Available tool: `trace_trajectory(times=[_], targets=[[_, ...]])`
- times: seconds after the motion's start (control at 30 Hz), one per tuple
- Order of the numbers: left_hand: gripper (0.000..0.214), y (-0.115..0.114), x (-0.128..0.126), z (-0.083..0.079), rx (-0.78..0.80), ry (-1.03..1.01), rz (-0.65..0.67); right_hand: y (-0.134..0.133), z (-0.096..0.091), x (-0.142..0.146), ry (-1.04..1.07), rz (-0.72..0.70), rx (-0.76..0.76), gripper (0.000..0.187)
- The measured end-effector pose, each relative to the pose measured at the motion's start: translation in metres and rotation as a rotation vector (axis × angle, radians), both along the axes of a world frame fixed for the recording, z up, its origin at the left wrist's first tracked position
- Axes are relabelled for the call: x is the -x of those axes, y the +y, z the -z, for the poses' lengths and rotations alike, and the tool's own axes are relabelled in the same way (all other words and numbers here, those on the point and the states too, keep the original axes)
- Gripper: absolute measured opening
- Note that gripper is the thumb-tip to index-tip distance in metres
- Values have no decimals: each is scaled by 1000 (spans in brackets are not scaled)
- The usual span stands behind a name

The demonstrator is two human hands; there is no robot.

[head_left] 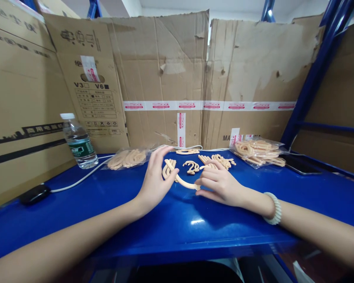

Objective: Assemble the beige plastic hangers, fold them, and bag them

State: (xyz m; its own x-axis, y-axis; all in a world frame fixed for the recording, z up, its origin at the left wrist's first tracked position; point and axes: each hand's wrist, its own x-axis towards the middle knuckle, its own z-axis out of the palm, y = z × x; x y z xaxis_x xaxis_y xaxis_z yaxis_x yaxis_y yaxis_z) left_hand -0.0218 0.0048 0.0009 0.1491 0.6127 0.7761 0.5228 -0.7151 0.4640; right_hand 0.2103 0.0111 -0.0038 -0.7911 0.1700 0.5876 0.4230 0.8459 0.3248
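Note:
A curved beige strip (186, 183) spans the gap between my hands, just above the blue table. My right hand (220, 182) pinches its right end between thumb and fingers. My left hand (155, 181) is at the other end, fingers stretched up and thumb apart from them, the thumb against the strip. Behind the left thumb lies a group of curved beige strips (166, 171). A hook-shaped beige piece (191, 167) rests between the hands. More beige pieces (222, 161) are heaped beyond my right hand, which partly covers them.
Clear plastic bags of beige loops lie at left (128, 158) and right (258, 151). A water bottle (79, 143), a black mouse-like device (35, 194) with a white cable, and a dark phone (302, 164) sit on the blue table (177, 232). Cardboard (165, 78) walls the back.

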Motion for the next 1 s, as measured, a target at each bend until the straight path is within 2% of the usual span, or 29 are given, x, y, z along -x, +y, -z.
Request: trace_trajectory(times=[0.07,0.1,0.2,0.33,0.53,0.67,0.73,0.87,1.0], targets=[[39,-7,-1,-1,-195,307,45,0,1,0,31,10,1,24],[36,-10,-2,0,-239,440,95,0,2,0,38,13,-4,25],[27,-18,-7,6,-209,644,186,-2,2,2,32,-2,-42,26],[8,-18,-10,12,-168,615,175,-7,1,4,40,-14,-110,23],[10,-17,-8,9,-73,742,135,-13,0,6,19,-35,-130,23],[8,-17,-6,10,3,762,157,-9,6,6,65,-79,25,26],[9,-16,-5,11,-8,750,161,-8,8,6,110,-92,120,27],[13,-16,-4,10,-115,763,149,-10,7,8,154,-107,267,23],[21,-15,-1,1,-320,809,131,-10,3,7,269,-109,419,21]])
